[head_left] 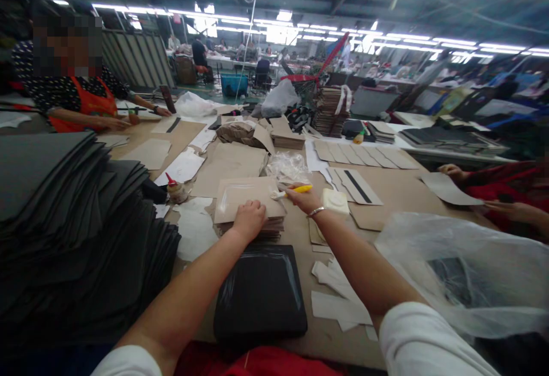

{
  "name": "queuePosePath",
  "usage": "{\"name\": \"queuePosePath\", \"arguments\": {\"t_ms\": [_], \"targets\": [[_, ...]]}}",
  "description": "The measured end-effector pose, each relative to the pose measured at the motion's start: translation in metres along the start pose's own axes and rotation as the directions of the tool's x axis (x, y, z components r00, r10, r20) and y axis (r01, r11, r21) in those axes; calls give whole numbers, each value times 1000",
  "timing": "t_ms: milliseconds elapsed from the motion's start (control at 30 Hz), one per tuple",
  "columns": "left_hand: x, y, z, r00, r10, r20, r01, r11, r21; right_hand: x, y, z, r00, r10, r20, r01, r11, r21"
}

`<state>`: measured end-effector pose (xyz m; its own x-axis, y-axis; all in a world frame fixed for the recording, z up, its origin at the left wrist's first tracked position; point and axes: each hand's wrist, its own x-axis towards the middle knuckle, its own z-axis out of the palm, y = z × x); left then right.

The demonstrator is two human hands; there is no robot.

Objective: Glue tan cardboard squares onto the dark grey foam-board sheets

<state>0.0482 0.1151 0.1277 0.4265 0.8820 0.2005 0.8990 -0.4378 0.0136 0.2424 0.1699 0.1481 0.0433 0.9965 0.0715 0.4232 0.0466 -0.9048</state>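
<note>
A yellow-handled brush (302,189) is gripped in my right hand (305,200), its whitish tip over the right edge of a stack of tan cardboard pieces (228,198). Wet-looking streaks show on the top piece. My left hand (249,219) rests on that same piece with its fingers lying along the surface, holding nothing. Nearer to me lies a black panel (261,296) with shiny streaks along its edges. Just right of my right wrist is an off-white tub (335,201); what is inside it cannot be made out.
Tall piles of dark grey sheets (64,216) rise at my left. A red-tipped bottle (175,190) stands beyond them. Clear plastic (467,267) and white strips (338,296) lie at right. Co-workers work on both sides, one holding a pale sheet (450,188).
</note>
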Motion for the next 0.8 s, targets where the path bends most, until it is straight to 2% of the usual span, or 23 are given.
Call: {"name": "queuePosePath", "arguments": {"t_ms": [133,233,300,367,433,533,600,633,667,700,767,800], "targets": [[4,-8,-5,998,45,32,-45,999,7,-63,-1,-27,1000,24,12,-24,1000,6],[14,-19,-13,986,99,134,-96,995,-29,-98,-3,-49,991,47,-124,-20,978,206],[22,-25,-18,967,147,208,-139,989,-50,-114,0,-56,972,73,-223,20,921,390],[29,-30,-23,951,188,247,-178,982,-64,-127,6,-57,957,109,-271,46,860,509],[32,-32,-27,940,217,263,-194,975,-110,-139,11,-53,950,135,-283,41,841,539],[30,-36,-32,971,176,160,-138,965,-223,-153,14,-43,956,134,-262,9,877,481],[27,-44,-39,999,42,-13,-43,968,-246,-157,12,-36,964,107,-243,6,907,422],[25,-50,-45,988,-64,-137,28,968,-249,-158,10,-32,967,87,-238,15,918,396],[23,-57,-53,945,-178,-274,106,960,-260,-157,8,-28,970,66,-234,28,926,375],[20,-64,-63,866,-287,-409,176,942,-287,-155,6,-23,972,42,-231,45,932,360],[11,-76,-85,636,-438,-636,245,895,-372,-150,0,-10,970,-11,-242,96,935,342],[4,-79,-95,534,-471,-702,238,881,-409,-147,-2,-2,967,-46,-252,132,933,335]]}}
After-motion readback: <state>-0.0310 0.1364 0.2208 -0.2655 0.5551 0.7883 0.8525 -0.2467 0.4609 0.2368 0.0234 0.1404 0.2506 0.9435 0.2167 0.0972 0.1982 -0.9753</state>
